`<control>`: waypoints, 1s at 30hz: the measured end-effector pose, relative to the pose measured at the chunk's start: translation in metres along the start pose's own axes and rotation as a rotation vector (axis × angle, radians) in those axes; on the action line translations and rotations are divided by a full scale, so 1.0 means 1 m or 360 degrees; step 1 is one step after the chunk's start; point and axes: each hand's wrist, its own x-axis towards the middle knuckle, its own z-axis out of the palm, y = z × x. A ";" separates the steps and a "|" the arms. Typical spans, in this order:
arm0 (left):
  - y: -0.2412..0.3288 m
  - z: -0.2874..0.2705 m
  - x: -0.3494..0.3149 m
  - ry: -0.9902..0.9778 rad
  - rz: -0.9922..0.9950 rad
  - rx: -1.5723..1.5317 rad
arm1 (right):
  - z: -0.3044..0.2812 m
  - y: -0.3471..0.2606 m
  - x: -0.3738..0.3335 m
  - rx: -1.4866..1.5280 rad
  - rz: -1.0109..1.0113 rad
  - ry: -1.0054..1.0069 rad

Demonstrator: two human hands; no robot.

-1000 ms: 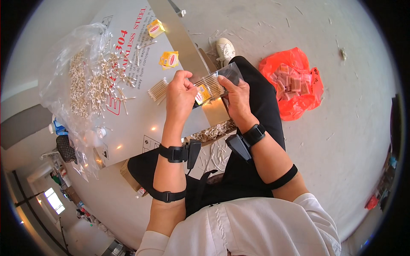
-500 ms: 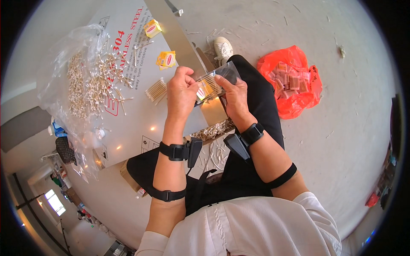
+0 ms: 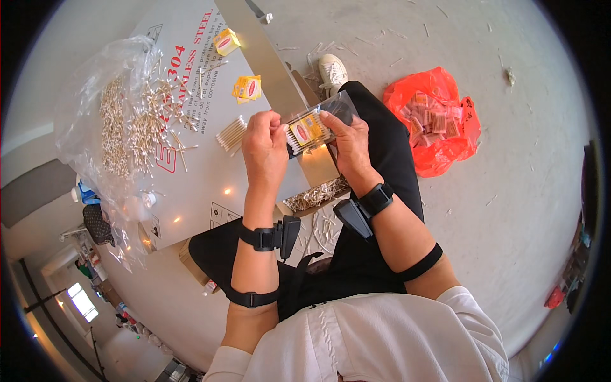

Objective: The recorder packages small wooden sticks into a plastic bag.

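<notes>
A small clear plastic bag [image 3: 344,109] is held over the table's edge, with a row of cotton swabs and a yellow card [image 3: 308,129] in it. My right hand [image 3: 352,141] grips the bag's right part, thumb on top. At the bag's left end, my left hand [image 3: 264,148] is closed with thumb and fingers pinched against its edge; what lies inside the pinch is partly hidden. A small bundle of loose cotton swabs [image 3: 232,134] rests on the table just left of that hand. Several yellow cards [image 3: 247,88] lie beyond it.
A large clear bag [image 3: 79,114] spills a heap of cotton swabs [image 3: 149,130] across the sheet-covered table [image 3: 210,172]. A yellow card stack [image 3: 226,42] sits farther back. Below the table edge, a box [image 3: 315,196] holds swabs. On the floor, a red bag [image 3: 429,159] contains filled packs.
My left hand has drawn slightly down and back, and its fingers have curled in. More of the yellow card and the swab tips now show in the bag. My right hand stays in place.
</notes>
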 end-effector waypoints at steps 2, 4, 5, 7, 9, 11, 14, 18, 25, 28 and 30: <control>-0.001 -0.001 -0.010 -0.0025 0.0009 0.0032 | 0.001 0.000 -0.001 0.0021 0.0012 -0.0004; 0.001 0.000 -0.019 0.0061 0.0026 0.0030 | 0.001 -0.002 -0.002 0.0015 0.0000 -0.0013; 0.002 -0.001 -0.022 0.0142 0.0044 0.0025 | 0.001 0.000 -0.001 0.0013 0.0001 -0.0017; -0.006 -0.005 -0.032 0.0153 0.0038 0.0099 | -0.001 0.003 0.001 0.0011 -0.0037 -0.0025; -0.010 -0.007 -0.038 0.0165 0.0032 0.0174 | -0.004 0.005 0.003 -0.0022 -0.0047 -0.0031; -0.009 -0.007 -0.042 0.0147 0.0247 0.0552 | -0.008 0.006 0.005 -0.0055 -0.0058 -0.0037; 0.001 0.002 -0.055 -0.0168 0.0174 0.0827 | -0.012 0.008 0.006 -0.0092 -0.0087 -0.0098; -0.002 0.011 -0.063 -0.0221 0.0023 0.0930 | 0.000 0.004 0.002 0.0042 -0.0039 -0.0021; 0.005 0.017 -0.060 -0.0266 -0.0014 0.0949 | 0.000 0.007 0.003 -0.0104 -0.0221 -0.0010; 0.006 0.015 -0.059 -0.0320 0.0003 0.1036 | -0.001 0.007 0.003 -0.0172 -0.0251 -0.0010; 0.002 0.013 -0.059 -0.0369 -0.0014 0.1056 | -0.001 0.008 0.002 -0.0133 -0.0232 -0.0018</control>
